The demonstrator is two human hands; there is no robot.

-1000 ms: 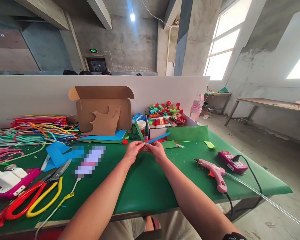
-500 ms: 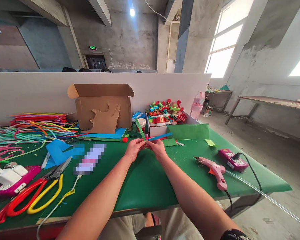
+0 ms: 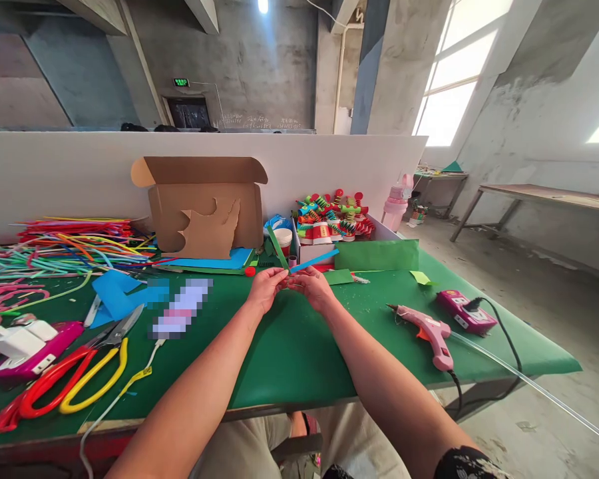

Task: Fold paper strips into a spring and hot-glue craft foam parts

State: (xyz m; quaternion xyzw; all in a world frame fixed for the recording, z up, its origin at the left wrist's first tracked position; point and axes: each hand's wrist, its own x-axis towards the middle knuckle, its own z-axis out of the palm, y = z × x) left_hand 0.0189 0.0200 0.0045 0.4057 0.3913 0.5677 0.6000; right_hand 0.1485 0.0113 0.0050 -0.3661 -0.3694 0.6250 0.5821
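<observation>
A green paper strip (image 3: 278,247) and a blue paper strip (image 3: 315,259) meet in a V between my fingertips, above the green tabletop. My left hand (image 3: 267,289) pinches the joined ends, with the green strip rising up and to the left. Beside it, my right hand (image 3: 313,287) has its fingers bent at the same joint, under the blue strip that points up and to the right. The two hands nearly touch, and the exact contact of the right fingertips is small and partly hidden. Behind them stand stacked paper cups (image 3: 283,238).
A box (image 3: 319,253) of colourful paper-cup figures stands behind. At right lie a pink glue gun (image 3: 432,332) and a power strip (image 3: 465,311). Scissors (image 3: 74,372), blue paper (image 3: 117,293), a blurred-out phone (image 3: 182,309) and pipe cleaners (image 3: 80,246) lie left. An open cardboard box (image 3: 204,176) leans behind.
The view has tipped slightly downward. My right fingers have shifted and spread a little at the joint, while both strips stay in a V.
</observation>
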